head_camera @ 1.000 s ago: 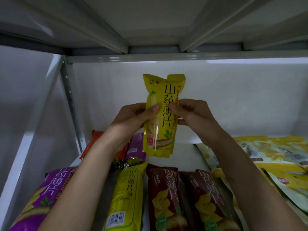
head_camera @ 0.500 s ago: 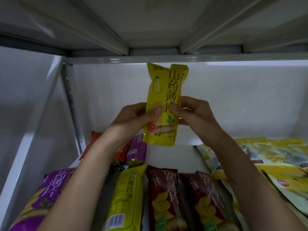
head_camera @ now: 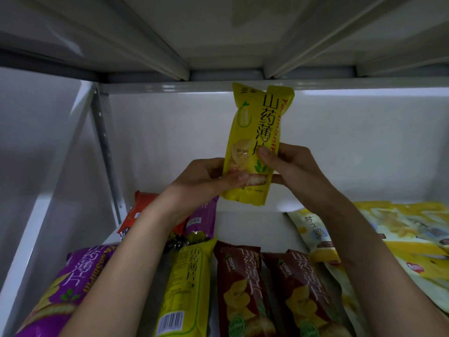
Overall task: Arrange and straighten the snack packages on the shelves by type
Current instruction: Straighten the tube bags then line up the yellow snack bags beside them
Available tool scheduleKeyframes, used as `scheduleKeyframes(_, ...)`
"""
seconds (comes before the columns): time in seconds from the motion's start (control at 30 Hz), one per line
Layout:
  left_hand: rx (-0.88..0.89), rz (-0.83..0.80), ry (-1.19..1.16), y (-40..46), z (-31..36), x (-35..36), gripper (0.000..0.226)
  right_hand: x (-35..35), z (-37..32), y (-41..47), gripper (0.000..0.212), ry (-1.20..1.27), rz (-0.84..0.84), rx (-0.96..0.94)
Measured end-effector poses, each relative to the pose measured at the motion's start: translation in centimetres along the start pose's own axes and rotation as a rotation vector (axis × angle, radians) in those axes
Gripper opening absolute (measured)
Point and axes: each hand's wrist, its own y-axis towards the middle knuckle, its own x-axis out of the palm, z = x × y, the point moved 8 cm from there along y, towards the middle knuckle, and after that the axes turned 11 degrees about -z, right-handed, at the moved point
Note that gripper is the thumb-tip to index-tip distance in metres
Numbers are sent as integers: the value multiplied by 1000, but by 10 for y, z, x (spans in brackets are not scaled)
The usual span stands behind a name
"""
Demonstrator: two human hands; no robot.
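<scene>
Yellow packet upright in both my hands, above the shelf.

At 7 o'clock a purple packet (head_camera: 63, 285) lies on the shelf (head_camera: 245, 224); an orange packet (head_camera: 139, 211) sits behind it. My left hand (head_camera: 206, 181) pinches the lower left edge of the yellow packet (head_camera: 255, 142), my right hand (head_camera: 289, 166) grips its right edge. Below at 6 o'clock lie another yellow bag (head_camera: 187, 288) and two brown packets (head_camera: 240, 288), side by side. Pale yellow bags (head_camera: 401, 239) are heaped at 4 o'clock.
</scene>
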Motion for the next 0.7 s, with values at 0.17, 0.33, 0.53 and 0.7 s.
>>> scheduleKeyframes(0.17,35,66,34,0,2,-7,44,6,4,0,54,66,-97,43)
scheduleKeyframes(0.33,8,29,58,-1,2,-4,55,5,1,0,49,63,-50,9)
scheduleKeyframes(0.53,94,233,22,-1,17,-16,74,-10,10,3,22,-153,156,55)
scheduleKeyframes(0.7,110,166,143,2,17,-7,54,0,14,3,31,-282,180,81)
